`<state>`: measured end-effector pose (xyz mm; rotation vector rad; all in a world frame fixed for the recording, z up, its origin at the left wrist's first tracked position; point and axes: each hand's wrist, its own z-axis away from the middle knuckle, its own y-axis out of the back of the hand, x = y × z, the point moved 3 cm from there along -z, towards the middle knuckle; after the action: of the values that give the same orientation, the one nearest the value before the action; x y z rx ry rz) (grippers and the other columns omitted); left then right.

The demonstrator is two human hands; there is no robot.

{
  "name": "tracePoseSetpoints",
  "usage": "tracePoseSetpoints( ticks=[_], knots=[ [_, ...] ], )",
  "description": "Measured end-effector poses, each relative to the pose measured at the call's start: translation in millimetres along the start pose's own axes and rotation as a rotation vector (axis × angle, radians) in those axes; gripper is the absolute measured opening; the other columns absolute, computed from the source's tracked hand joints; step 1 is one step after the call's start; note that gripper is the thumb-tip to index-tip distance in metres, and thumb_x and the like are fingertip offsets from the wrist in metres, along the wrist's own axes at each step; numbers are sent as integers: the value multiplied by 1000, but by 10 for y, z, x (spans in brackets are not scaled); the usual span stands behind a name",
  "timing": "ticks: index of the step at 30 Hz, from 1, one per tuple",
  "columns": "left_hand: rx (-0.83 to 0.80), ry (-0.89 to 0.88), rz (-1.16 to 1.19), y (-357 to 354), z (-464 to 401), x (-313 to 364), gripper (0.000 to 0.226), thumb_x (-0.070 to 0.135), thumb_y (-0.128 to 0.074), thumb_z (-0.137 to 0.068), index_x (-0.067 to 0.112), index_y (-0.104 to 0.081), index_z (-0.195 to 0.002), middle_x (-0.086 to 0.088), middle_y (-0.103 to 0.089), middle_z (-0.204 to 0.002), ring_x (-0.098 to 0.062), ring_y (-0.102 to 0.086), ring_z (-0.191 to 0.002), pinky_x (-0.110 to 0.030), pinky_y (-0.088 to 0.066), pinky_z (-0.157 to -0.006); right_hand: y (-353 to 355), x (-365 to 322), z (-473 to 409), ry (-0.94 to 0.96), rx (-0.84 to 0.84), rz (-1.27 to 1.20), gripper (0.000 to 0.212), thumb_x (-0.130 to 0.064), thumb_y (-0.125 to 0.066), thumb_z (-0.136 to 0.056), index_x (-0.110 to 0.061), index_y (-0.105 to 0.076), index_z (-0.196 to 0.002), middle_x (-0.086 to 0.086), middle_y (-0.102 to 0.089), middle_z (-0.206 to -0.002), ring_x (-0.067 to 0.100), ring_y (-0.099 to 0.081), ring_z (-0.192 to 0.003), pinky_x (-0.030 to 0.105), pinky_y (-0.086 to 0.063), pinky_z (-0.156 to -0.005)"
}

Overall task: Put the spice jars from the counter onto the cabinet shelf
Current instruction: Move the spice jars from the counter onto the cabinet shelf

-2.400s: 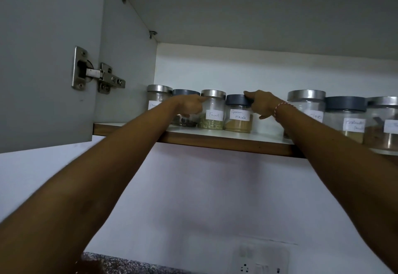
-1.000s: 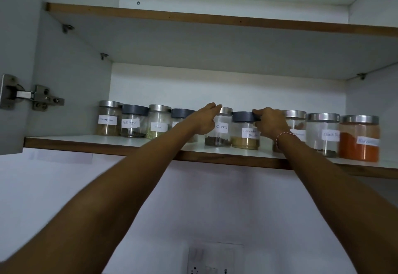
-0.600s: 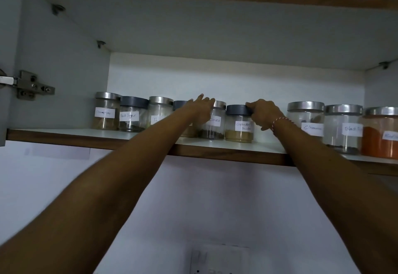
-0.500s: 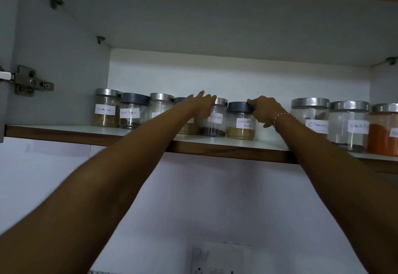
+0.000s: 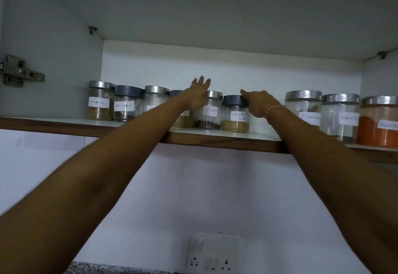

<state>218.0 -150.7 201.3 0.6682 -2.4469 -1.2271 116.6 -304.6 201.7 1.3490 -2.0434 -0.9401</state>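
Note:
Several labelled glass spice jars stand in a row on the cabinet shelf [image 5: 226,139]. My left hand [image 5: 199,96] is raised with fingers spread, in front of a grey-lidded jar and beside the cloves jar [image 5: 210,112], holding nothing. My right hand [image 5: 257,103] rests its fingertips on the grey lid of the coriander powder jar [image 5: 235,114]. Left of them stand a steel-lidded jar [image 5: 100,103], the black pepper jar [image 5: 127,104] and another steel-lidded jar [image 5: 155,99].
Right of my right hand stand bigger jars: one labelled cinnamon [image 5: 303,107], a clear one [image 5: 340,118], one with orange powder [image 5: 378,122]. A door hinge [image 5: 19,72] is at left. A wall socket [image 5: 212,256] and a counter corner [image 5: 103,269] lie below.
My left hand has come off the cloves jar and lifted with its fingers spread. My right hand has stayed on the coriander jar's lid. The view has shifted slightly.

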Motion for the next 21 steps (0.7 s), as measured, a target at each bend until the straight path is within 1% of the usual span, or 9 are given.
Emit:
tracePoseSetpoints(
  ticks=[1, 3, 6, 8, 11, 13, 16, 19, 21],
  knots=[
    [50, -3, 9, 21, 17, 15, 65, 4, -34, -96, 9, 3, -149, -13, 11, -158, -29, 11, -145, -46, -4, -118, 13, -10, 25, 3, 37, -11, 64, -1, -46, -90, -19, -22, -146, 20, -49, -134, 37, -50, -117, 42, -43, -96],
    [118, -14, -35, 45, 38, 70, 63, 5, -34, -96, 9, 0, -149, -13, 7, -158, -27, 8, -146, -43, -8, -118, 34, -38, 92, 27, 88, -62, 66, 3, -45, -89, -21, -24, -146, 19, -46, -138, 38, -47, -122, 43, -40, -100],
    [128, -49, -55, -7, 94, 293, 62, 6, -35, -97, 10, -2, -149, -11, 3, -159, -25, 5, -147, -40, -8, -118, 81, -31, 248, 106, 72, -145, 62, 7, -41, -88, -17, -31, -144, 16, -42, -144, 36, -38, -132, 41, -32, -109],
    [125, -88, -3, -100, 119, 542, 62, 5, -34, -96, 11, -2, -149, -10, 2, -159, -23, 4, -147, -39, -7, -118, 143, 59, 386, 126, 122, -228, 58, 8, -41, -87, -14, -38, -141, 13, -44, -143, 33, -37, -133, 40, -30, -112],
    [103, -120, 104, -228, 128, 915, 63, 3, -34, -96, 12, -3, -149, -9, 1, -159, -22, 4, -147, -38, -5, -118, 261, 276, 618, 139, 246, -273, 53, 7, -41, -87, -15, -49, -134, 11, -52, -137, 30, -45, -128, 37, -37, -108],
    [82, -116, 120, -293, 127, 1135, 62, 4, -34, -96, 11, -3, -149, -9, 1, -159, -22, 4, -147, -38, -6, -118, 358, 502, 749, 126, 323, -282, 51, 7, -42, -88, -17, -51, -132, 11, -55, -134, 28, -50, -124, 37, -41, -105],
    [68, -136, 116, -394, 124, 1477, 63, 4, -34, -95, 10, -2, -149, -10, 0, -159, -22, 4, -147, -37, -5, -118, 547, 932, 884, 75, 409, -329, 50, 9, -44, -88, -15, -53, -131, 13, -57, -131, 28, -55, -119, 36, -42, -103],
    [116, -148, 110, -500, 96, 1733, 62, 8, -35, -97, 11, -3, -149, -10, -1, -159, -22, 2, -147, -38, -7, -118, 632, 1288, 1037, 74, 489, -349, 46, 6, -48, -87, -13, -55, -129, 11, -57, -132, 26, -54, -121, 32, -40, -103],
    [177, -170, 73, -513, 55, 1854, 61, 11, -36, -97, 11, -3, -149, -10, -1, -159, -23, 1, -147, -39, -10, -118, 606, 1422, 1097, 106, 495, -293, 44, 1, -49, -89, -14, -53, -131, 11, -53, -136, 26, -49, -126, 34, -37, -106]
  ],
)
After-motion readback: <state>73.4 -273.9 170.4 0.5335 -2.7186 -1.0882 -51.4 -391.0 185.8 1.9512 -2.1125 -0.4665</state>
